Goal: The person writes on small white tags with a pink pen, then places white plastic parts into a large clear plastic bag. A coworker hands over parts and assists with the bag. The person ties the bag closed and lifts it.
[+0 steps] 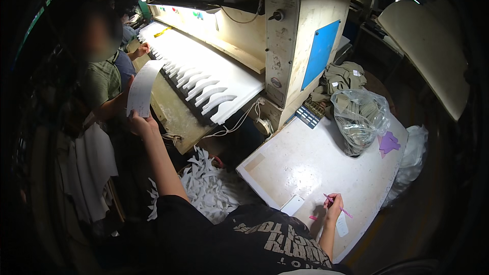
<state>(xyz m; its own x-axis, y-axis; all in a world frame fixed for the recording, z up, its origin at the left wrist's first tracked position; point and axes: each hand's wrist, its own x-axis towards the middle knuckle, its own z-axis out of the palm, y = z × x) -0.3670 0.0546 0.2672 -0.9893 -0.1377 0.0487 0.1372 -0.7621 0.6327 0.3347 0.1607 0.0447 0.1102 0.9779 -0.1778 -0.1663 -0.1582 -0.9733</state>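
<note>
Out to the left, my left hand [142,123] grips the lower end of a curved white paper sheet [145,89] with faint writing on it. Beside the sheet's far edge is the arm of a co-worker; whether that person's fingers touch it is too dark to tell. My right hand [333,207] is closed around a slim pink pen [347,214] over the white table [285,163]. Below this hand lies a small white tag [342,225], and a pink pen cap [313,217] rests to its left. A white card [292,205] sits at the table's near edge.
A lit machine bed [239,99] carries a row of curved white pieces [211,91]. White scraps [206,183] heap below. On the table are a calculator [307,117], a clear bag [360,122] of olive pieces and purple pieces [389,142]. The co-worker [104,79] stands left.
</note>
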